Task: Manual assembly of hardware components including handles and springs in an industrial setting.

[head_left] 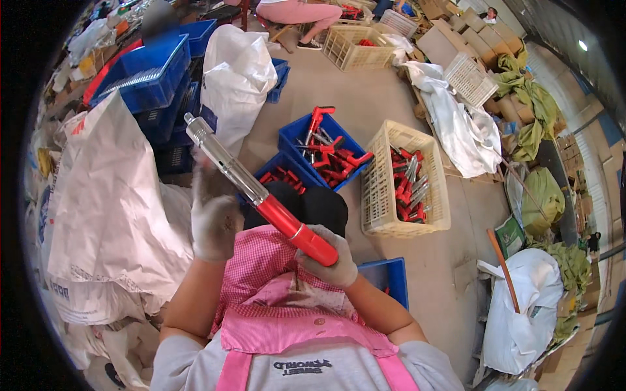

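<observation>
A long red-and-silver cylindrical tool point(280, 218) slants across my lap, its shiny metal end up to the left and its red grip down to the right. My gloved right hand point(339, 264) is closed round the red end. My gloved left hand point(214, 225) is raised beside the metal barrel. Its fingers are smeared by motion and partly behind the barrel, so I cannot tell whether they touch it. Beyond my knees stands a blue crate point(355, 138) of red-handled metal parts. A second blue crate point(287, 158) with similar red parts is close to my knees.
To the right is a cream plastic basket point(407, 228) with more red-and-metal pieces. Another blue crate point(399, 277) sits by my right elbow. Large white sacks point(117, 215) crowd the left. Stacked blue crates point(173, 65) rise behind them. A person in pink trousers point(300, 13) sits far ahead.
</observation>
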The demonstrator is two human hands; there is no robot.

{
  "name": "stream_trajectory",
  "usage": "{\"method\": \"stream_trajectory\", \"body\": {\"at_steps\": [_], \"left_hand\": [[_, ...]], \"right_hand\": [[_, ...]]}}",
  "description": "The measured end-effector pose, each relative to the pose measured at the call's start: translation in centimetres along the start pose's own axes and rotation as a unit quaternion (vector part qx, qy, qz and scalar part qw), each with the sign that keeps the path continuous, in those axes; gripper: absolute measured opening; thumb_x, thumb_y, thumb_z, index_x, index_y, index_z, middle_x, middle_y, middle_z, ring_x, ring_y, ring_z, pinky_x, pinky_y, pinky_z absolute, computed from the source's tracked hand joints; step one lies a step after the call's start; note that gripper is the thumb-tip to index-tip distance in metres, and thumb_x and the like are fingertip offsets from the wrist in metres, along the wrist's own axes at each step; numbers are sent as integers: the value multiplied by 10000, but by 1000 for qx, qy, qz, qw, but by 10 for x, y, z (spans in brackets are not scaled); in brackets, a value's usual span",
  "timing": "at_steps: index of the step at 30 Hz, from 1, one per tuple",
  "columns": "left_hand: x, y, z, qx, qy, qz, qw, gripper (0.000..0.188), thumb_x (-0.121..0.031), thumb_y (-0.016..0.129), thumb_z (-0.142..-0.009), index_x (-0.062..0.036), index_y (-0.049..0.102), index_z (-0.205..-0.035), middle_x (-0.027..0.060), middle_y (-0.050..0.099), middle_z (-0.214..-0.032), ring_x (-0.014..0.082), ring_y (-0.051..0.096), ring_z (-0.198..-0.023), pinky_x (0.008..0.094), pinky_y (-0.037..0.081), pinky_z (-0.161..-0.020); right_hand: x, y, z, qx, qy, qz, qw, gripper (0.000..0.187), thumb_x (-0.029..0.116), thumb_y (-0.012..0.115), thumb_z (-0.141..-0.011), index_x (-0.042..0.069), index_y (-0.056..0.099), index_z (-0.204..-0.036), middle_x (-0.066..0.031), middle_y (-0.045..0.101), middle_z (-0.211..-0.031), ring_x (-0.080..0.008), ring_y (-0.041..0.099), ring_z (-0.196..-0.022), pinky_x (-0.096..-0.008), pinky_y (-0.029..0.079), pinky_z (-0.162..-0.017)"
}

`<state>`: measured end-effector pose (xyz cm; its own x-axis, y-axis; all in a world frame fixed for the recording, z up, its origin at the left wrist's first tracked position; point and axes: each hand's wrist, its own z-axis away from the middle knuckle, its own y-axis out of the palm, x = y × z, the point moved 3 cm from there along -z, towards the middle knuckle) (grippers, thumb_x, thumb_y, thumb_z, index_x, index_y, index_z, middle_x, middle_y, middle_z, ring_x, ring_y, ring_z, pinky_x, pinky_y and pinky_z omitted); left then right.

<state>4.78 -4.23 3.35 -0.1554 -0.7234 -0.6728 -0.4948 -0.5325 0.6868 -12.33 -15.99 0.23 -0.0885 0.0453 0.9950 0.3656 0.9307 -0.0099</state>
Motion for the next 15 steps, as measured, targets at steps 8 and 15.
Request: {"method": "stream_trajectory", "body": {"at_steps": [8, 15], "left_hand": [[-11, 27, -32, 169, -152, 192, 955, 156, -289, 526, -926, -136, 556, -909, -77, 354, -530, 58, 351, -460, 214, 320, -485], [14, 6, -30, -113, -207, 147, 961, 207, -314, 560, -908, -109, 538, -927, -56, 379, -578, 91, 385, -534, 247, 342, -552]], "right_hand": [[-6, 20, -14, 52, 78, -116, 989, 365, 217, 714, -757, 52, 573, -1051, -43, 586, -762, -178, 582, -697, -329, 473, -694], [24, 11, -19, -40, -154, 305, 939, 404, 192, 734, -713, 11, 582, -1041, -75, 585, -761, -218, 585, -703, -345, 476, -713]]}}
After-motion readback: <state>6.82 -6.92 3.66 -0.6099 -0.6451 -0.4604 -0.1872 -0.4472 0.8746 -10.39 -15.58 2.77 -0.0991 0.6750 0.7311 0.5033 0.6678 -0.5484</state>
